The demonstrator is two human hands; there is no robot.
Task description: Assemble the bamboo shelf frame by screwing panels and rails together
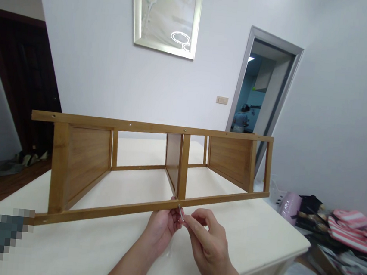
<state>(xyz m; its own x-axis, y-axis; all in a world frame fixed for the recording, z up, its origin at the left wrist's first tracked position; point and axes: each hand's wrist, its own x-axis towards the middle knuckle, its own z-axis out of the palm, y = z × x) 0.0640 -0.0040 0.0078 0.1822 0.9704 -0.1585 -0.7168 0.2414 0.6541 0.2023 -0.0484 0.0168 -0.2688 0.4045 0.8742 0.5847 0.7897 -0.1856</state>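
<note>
A brown wooden shelf [115, 204] lies on its side on a cream table [94, 250], with three panels set between its long rails. My left hand [161, 225] is closed at the lower front rail below the middle panel, with a fingertip showing above the rail. Between the thumb and fingers of my right hand [208, 239] is a thin metal hex key [181, 214]. The key's upper end meets the rail where the middle upright joins it. Whatever screw it sits in is too small to make out.
Small holes dot the upper rail. To the right of the table lie a purple item [290, 205], pink striped cloth [352, 227] and a cardboard box [332, 273]. Beyond a doorway [240, 86] stands a person [242, 117]. A blurred patch covers the lower left corner.
</note>
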